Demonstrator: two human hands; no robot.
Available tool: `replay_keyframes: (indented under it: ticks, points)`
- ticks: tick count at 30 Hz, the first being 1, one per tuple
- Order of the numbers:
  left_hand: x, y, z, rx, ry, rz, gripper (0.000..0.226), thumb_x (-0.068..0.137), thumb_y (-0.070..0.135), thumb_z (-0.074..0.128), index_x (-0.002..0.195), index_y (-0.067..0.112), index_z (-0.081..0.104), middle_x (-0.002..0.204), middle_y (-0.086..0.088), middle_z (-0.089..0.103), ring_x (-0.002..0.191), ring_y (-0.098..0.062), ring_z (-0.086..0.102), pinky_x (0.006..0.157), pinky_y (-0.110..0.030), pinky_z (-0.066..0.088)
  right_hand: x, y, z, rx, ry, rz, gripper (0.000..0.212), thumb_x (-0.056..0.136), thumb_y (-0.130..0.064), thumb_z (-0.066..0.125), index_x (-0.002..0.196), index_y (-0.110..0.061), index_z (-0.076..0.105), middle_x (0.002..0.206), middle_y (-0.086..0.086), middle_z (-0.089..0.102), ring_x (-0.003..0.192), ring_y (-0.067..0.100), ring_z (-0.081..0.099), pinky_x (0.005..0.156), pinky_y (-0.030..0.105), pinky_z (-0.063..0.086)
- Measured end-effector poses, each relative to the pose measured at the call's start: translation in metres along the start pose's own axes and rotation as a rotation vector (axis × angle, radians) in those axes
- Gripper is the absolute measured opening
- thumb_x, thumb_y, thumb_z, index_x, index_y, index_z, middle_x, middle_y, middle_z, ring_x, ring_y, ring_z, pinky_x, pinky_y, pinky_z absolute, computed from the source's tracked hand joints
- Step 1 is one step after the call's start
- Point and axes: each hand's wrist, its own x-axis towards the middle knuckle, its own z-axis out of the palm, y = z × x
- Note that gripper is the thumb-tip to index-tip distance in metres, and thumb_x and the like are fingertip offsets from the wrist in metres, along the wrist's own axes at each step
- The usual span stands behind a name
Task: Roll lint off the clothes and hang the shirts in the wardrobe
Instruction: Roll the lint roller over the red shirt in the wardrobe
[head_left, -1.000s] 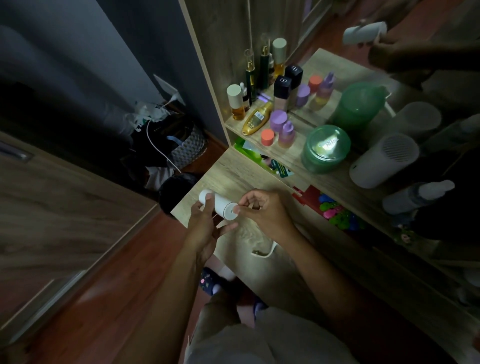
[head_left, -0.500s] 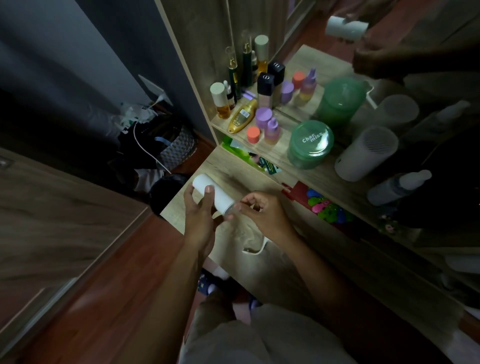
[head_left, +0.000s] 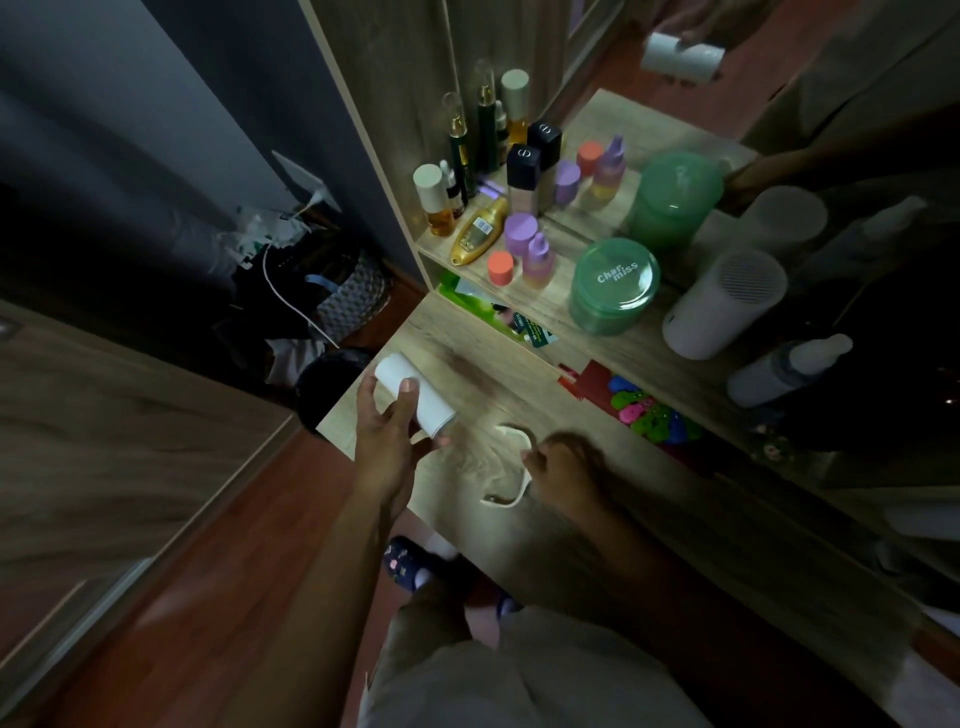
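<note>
Fingers of the left hand (head_left: 387, 441) curl round the roller (head_left: 415, 402) above the table (head_left: 467, 364), while the right hand (head_left: 563, 462) has left its end for the cord (head_left: 511, 493), grip unclear, so rolling seems near.

A home bedroom dressing corner is shown. A wooden dressing table (head_left: 467, 374) is seen at the right, its shelf (head_left: 558, 312) crowded with cosmetic bottles (head_left: 480, 228) and a green jar (head_left: 615, 291) and backed by a mirror (head_left: 779, 156). A woven basket (head_left: 353, 301) is set on the reddish floorboards (head_left: 182, 597) at far left, near a wardrobe door (head_left: 104, 426).
</note>
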Motion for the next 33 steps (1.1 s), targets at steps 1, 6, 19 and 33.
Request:
replay_keyframes:
  ticks: [1, 6, 19, 33]
  points:
    - [-0.001, 0.0, 0.0, -0.017, -0.008, -0.003, 0.058, 0.1, 0.032, 0.06, 0.151, 0.037, 0.033, 0.129, -0.011, 0.058, 0.101, -0.03, 0.068, 0.068, -0.04, 0.061, 0.006, 0.006, 0.01, -0.043, -0.007, 0.005, 0.073, 0.073, -0.075, 0.014, 0.082, -0.022, 0.065, 0.075, 0.003, 0.063, 0.066, 0.018, 0.061, 0.063, 0.038, 0.058]
    - [-0.008, 0.001, -0.004, -0.062, -0.05, 0.03, 0.051, 0.102, 0.03, 0.057, 0.149, 0.033, 0.037, 0.124, -0.017, 0.059, 0.091, -0.024, 0.07, 0.062, -0.036, 0.06, -0.004, -0.01, -0.008, -0.031, -0.068, -0.026, 0.05, 0.094, -0.057, 0.041, 0.092, -0.015, 0.069, 0.085, 0.009, 0.067, 0.075, 0.025, 0.065, 0.071, 0.04, 0.058]
    - [-0.02, 0.018, -0.025, -0.127, -0.009, 0.005, 0.054, 0.096, 0.038, 0.06, 0.146, 0.03, 0.044, 0.132, -0.017, 0.059, 0.086, -0.019, 0.074, 0.061, -0.032, 0.059, -0.023, -0.067, -0.1, 0.524, -0.008, -0.351, 0.039, 0.098, -0.017, 0.052, 0.06, -0.019, 0.042, 0.051, -0.006, 0.04, 0.046, 0.005, 0.04, 0.048, 0.02, 0.031]
    - [-0.048, 0.034, -0.024, -0.141, -0.29, -0.002, 0.052, 0.099, 0.029, 0.048, 0.149, 0.02, 0.041, 0.125, -0.02, 0.061, 0.101, -0.019, 0.069, 0.072, -0.032, 0.061, -0.03, -0.107, -0.142, 0.538, 0.167, -0.65, 0.033, 0.088, -0.032, 0.053, 0.064, -0.009, 0.045, 0.051, -0.002, 0.04, 0.049, 0.012, 0.037, 0.048, 0.038, 0.036]
